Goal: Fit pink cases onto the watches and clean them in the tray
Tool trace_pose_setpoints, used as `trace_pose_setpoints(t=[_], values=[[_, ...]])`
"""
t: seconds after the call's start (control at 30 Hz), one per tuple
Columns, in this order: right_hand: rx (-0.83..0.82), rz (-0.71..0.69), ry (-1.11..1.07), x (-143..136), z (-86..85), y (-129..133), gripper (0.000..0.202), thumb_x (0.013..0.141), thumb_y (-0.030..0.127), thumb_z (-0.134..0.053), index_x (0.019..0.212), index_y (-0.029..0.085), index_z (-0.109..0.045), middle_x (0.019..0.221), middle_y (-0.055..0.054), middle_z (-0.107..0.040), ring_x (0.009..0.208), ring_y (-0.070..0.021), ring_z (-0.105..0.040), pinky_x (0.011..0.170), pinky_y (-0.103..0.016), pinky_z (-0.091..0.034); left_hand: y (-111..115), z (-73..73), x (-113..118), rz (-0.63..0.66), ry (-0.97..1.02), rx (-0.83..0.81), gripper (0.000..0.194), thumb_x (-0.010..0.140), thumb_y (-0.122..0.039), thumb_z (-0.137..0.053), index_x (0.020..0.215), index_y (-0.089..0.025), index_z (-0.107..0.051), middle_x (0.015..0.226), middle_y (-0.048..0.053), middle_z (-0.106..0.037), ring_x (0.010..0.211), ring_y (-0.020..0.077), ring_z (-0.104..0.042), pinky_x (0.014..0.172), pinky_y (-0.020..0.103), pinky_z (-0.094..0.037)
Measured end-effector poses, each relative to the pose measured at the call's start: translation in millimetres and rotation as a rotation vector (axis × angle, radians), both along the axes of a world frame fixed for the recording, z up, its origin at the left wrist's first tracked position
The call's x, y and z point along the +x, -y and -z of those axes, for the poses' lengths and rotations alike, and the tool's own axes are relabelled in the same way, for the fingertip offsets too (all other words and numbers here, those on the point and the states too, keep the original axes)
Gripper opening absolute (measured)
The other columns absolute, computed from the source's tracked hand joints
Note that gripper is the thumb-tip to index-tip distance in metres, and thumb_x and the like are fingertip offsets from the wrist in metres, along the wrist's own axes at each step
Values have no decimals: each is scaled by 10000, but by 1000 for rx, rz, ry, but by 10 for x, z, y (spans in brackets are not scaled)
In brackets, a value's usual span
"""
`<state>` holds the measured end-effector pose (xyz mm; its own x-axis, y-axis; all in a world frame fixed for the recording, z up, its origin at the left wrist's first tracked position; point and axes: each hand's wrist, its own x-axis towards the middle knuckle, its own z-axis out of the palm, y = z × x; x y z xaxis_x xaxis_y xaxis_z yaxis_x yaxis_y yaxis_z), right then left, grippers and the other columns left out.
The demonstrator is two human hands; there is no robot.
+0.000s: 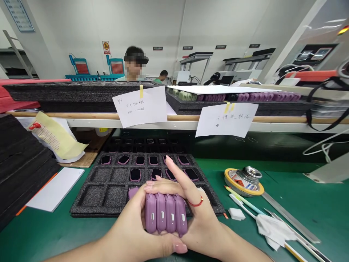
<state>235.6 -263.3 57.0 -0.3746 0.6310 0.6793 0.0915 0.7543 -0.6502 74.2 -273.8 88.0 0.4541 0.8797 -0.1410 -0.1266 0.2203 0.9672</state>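
Observation:
Several purple smartwatch cases point(166, 213) stand side by side in a row between my two hands, their silver side buttons facing me. My left hand point(128, 218) wraps the row from the left, with its thumb below and its fingers across the top. From the right, my right hand point(203, 214) presses against the row, one finger pointing up and a red ring on another. Just beyond lies a black foam tray point(92, 200) with square pockets. Purple watches with dark screens, such as one watch point(135, 175), sit in several pockets; my hands hide part of the near row.
At right are a yellow tape roll point(229, 178) with a metal-topped jar, a white cloth point(274, 227), a steel ruler point(291, 218) and pen-like tools. Foam sheets point(24, 163) and white paper point(56, 189) lie left. A shelf point(180, 125) crosses ahead; people sit beyond.

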Motion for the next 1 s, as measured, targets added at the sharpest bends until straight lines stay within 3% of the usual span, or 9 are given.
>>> trace_pose_setpoints(t=[0.07,0.17,0.27,0.33,0.53,0.67,0.77,0.83,1.0], values=[[17,-6,1,0,0,-8,1054,777,225,-835,1592,314,-172,1446,-86,-579,1215,-277,-657,1177,-450,-433,-2,-10,-3,4,-6,-2,653,521,-106,-888,1101,-226,-612,1062,40,-734,993,290,-719,823,397,-604],[2,-1,-1,-1,5,-15,1084,777,221,-832,1599,326,-134,1583,-103,-404,1207,-287,-661,1170,-456,-441,1,-12,-8,10,-15,5,631,540,-121,-885,1099,-227,-610,1064,37,-735,987,286,-722,818,393,-606],[14,-2,-7,-2,16,-17,1009,790,231,-822,1582,344,-206,1648,-89,-266,1209,-284,-660,1173,-456,-435,3,-3,-8,11,-20,12,615,550,-137,-882,1095,-229,-613,1068,38,-736,977,287,-725,820,399,-605],[29,-4,-11,0,22,-21,966,804,247,-811,1572,353,-236,1640,-75,-292,1211,-276,-659,1173,-447,-437,3,8,-4,1,-19,19,617,548,-142,-881,1098,-230,-615,1078,41,-734,990,292,-722,832,404,-601],[-8,-23,-7,4,-2,-20,1057,807,258,-811,1600,333,-117,1501,-76,-525,1226,-258,-650,1181,-436,-429,7,74,-29,4,26,44,636,573,-146,-875,1147,-245,-620,1140,47,-723,1072,296,-696,907,411,-577],[-2,-29,-24,10,-25,-21,1131,742,122,-830,1601,293,-114,1309,-27,-681,1248,-212,-634,1203,-376,-397,3,133,-113,42,86,69,522,771,-364,-780,1259,-255,-630,1360,66,-637,1270,314,-585,1086,462,-464],[42,-40,-18,23,-22,-38,1234,660,45,-858,1605,245,-89,1249,-19,-705,1242,-196,-633,1203,-347,-389,-13,177,-158,25,45,134,544,847,-539,-672,1307,-253,-634,1443,61,-580,1383,334,-464,1189,489,-331],[65,-42,-12,27,-14,-53,1261,634,29,-867,1605,225,-85,1237,-20,-709,1237,-189,-635,1203,-333,-383,-28,209,-167,12,6,169,578,863,-567,-644,1353,-262,-606,1466,54,-564,1414,331,-420,1213,489,-286],[111,-37,-22,14,8,-81,1161,702,49,-810,1604,186,-92,1232,-41,-703,1238,-180,-633,1195,-316,-390,-66,286,-138,56,24,241,532,899,-509,-631,1368,-262,-579,1458,76,-566,1393,320,-457,1176,477,-362]])
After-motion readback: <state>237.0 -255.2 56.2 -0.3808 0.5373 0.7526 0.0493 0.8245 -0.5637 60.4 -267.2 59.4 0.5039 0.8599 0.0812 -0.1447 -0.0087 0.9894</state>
